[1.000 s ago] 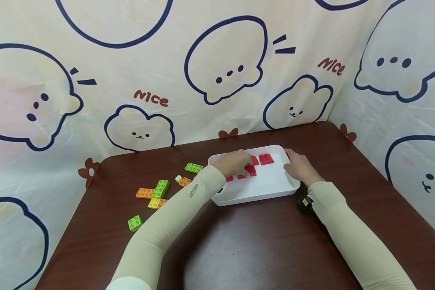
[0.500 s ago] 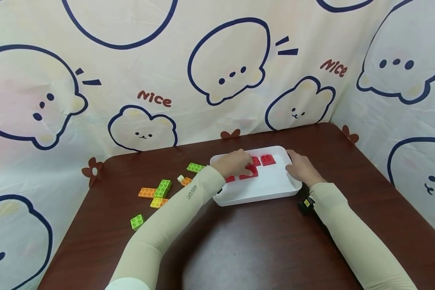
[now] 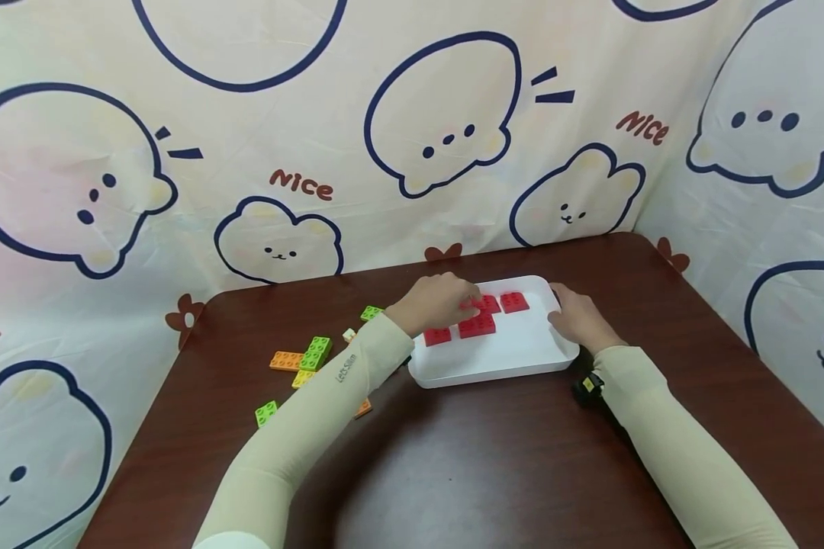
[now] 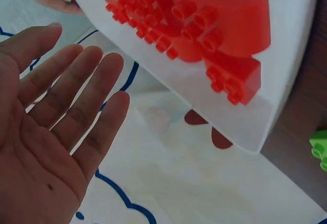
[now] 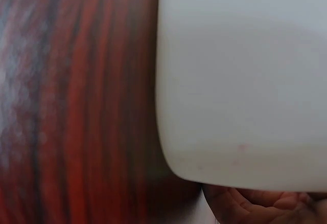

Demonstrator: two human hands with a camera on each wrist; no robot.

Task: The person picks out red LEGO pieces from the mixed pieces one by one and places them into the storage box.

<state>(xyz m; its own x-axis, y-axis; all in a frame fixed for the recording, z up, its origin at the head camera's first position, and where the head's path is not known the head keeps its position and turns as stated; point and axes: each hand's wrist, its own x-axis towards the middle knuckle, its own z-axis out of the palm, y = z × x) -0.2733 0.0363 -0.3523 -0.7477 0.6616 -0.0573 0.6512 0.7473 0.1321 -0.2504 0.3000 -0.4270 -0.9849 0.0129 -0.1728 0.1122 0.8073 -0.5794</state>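
A white tray [image 3: 522,358] sits mid-table with several red bricks [image 3: 477,326] lying flat in it. My left hand [image 3: 446,299] hovers over the tray's back left part, just beside the red bricks. In the left wrist view the left hand [image 4: 66,116] shows a bare palm and straight fingers, holding nothing, with the red bricks [image 4: 204,24] on the tray [image 4: 286,60] beyond. My right hand [image 3: 573,314] grips the tray's right rim. The right wrist view has the right hand's fingers [image 5: 255,206] against the tray's outer wall [image 5: 240,81].
Loose bricks lie on the brown table [image 3: 494,457] left of the tray: green ones [image 3: 316,352] [image 3: 265,412] [image 3: 371,313], an orange one [image 3: 286,360], a yellow one [image 3: 304,377]. Patterned cloth walls [image 3: 412,152] close the back and right sides.
My left hand has come off the red brick it was covering and drawn slightly back and left, so the bricks now show in full. The right hand stays on the tray's rim.
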